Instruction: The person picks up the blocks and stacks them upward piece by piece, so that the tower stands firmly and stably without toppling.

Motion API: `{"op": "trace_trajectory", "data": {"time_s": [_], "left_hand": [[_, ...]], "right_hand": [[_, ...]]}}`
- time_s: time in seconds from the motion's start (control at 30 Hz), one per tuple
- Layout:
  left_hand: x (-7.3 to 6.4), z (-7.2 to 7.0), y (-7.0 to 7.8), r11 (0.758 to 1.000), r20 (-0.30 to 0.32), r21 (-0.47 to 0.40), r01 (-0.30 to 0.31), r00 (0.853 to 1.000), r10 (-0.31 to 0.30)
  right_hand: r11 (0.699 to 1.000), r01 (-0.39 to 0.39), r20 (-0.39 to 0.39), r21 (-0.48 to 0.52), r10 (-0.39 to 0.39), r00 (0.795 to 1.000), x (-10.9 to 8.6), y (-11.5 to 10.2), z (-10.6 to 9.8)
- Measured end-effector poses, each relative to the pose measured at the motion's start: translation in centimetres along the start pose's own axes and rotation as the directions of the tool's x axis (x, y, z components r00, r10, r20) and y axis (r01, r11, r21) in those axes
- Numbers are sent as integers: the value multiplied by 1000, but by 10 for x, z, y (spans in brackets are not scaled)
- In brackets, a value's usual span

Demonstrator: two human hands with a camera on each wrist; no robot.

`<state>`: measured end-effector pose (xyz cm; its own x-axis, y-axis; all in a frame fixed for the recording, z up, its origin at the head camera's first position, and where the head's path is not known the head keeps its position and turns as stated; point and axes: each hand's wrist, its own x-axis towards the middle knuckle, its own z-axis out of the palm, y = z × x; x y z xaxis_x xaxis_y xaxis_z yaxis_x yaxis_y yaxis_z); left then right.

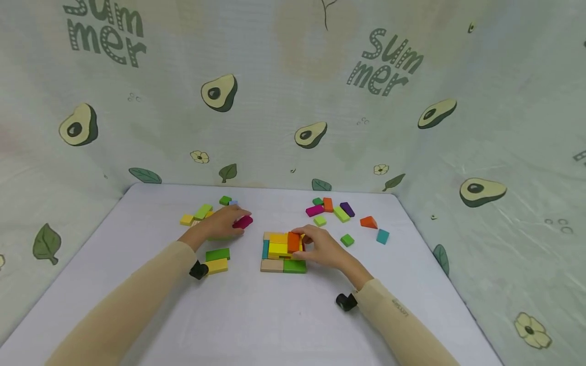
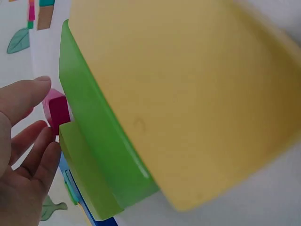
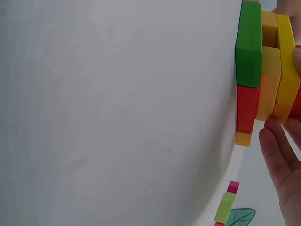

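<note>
In the head view my left hand [image 1: 218, 223] pinches a magenta block [image 1: 242, 222] between thumb and fingers, over the left group of blocks. The left wrist view shows that magenta block [image 2: 58, 112] beyond the thumb and fingers. At mid-table my right hand [image 1: 324, 248] grips an orange block [image 1: 293, 243] at the top right of a layered stack. Yellow blocks [image 1: 277, 249] form the upper layers. Around the base lie a green block [image 1: 294, 266], a wooden block [image 1: 272, 265] and a teal block [image 1: 265, 249]. From the right wrist, only the orange block's edge [image 3: 296, 103] shows.
Beside my left wrist lie a green block [image 1: 217, 254] and a yellow block [image 1: 217, 266], large in the left wrist view. More blocks lie partly behind the left hand. Several loose blocks, including an orange wedge [image 1: 368, 222] and a teal one [image 1: 382, 236], are scattered back right.
</note>
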<state>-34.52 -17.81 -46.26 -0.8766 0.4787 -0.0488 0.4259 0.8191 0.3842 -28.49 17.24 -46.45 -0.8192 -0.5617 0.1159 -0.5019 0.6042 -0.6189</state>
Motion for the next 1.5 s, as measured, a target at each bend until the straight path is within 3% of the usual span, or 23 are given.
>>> {"op": "trace_trajectory", "data": {"time_s": [0.4,0.67,0.77,0.93,1.13,1.27,1.5], "left_hand": [[-2,1,7,999,81,-33,-30,996,32],[-3,5,17,994,48,-103,-26,998,31],[-5,6,26,990,8,-136,-35,999,37],[-6,7,44,977,-41,-179,-113,993,108],[-7,11,75,961,-45,-196,-193,981,188],[-6,18,89,966,-33,-169,-198,980,195],[-5,25,99,973,-51,-146,-179,984,173]], "right_hand": [[1000,-2,16,-14,2,1000,1,0,-1],[1000,6,13,-9,-6,1000,1,2,0],[1000,4,17,-13,-4,1000,1,2,0],[1000,-18,18,-14,18,1000,1,1,0],[1000,-16,11,1,16,1000,0,3,-1],[1000,-3,13,8,3,1000,0,4,-1],[1000,-2,17,5,2,1000,1,4,-1]]}}
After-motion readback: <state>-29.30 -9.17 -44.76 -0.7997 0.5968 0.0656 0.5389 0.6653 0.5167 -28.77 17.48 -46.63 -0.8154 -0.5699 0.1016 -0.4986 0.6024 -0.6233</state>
